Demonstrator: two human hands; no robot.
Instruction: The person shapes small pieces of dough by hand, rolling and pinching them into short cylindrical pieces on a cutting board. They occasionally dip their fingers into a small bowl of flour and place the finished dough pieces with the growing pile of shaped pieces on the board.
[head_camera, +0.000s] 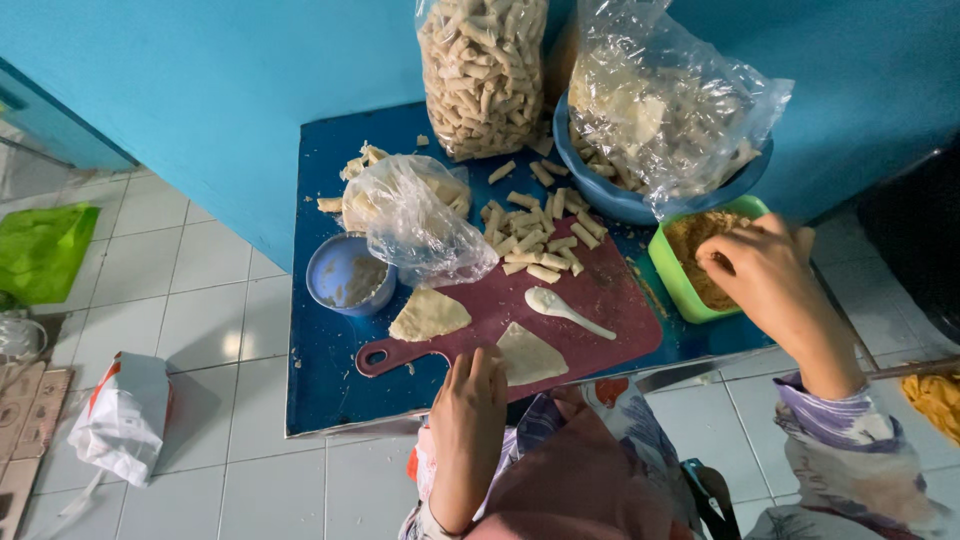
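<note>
— Table (330, 390) first: blue, low, set against the blue wall. On it, two clear bags (483, 70) of rolled sticks, one in a blue bowl (600, 195), and a maroon board (600, 300).

— And the hands?

— Right hand (765, 270) dips into the green tub (668, 270) of brown filling, fingers bunched together. Left hand (470, 400) rests flat, fingers loosely apart, touching a triangular wrapper (530, 355) at the board's near edge.

— Smaller bits?

— A second wrapper (428, 315), finished rolls (535, 240), a white spoon (560, 308).

At twelve o'clock the top edge cuts off the bag of rolls (483, 75); right fingers (722, 252) hide part of the green tub's filling (695, 240).
</note>
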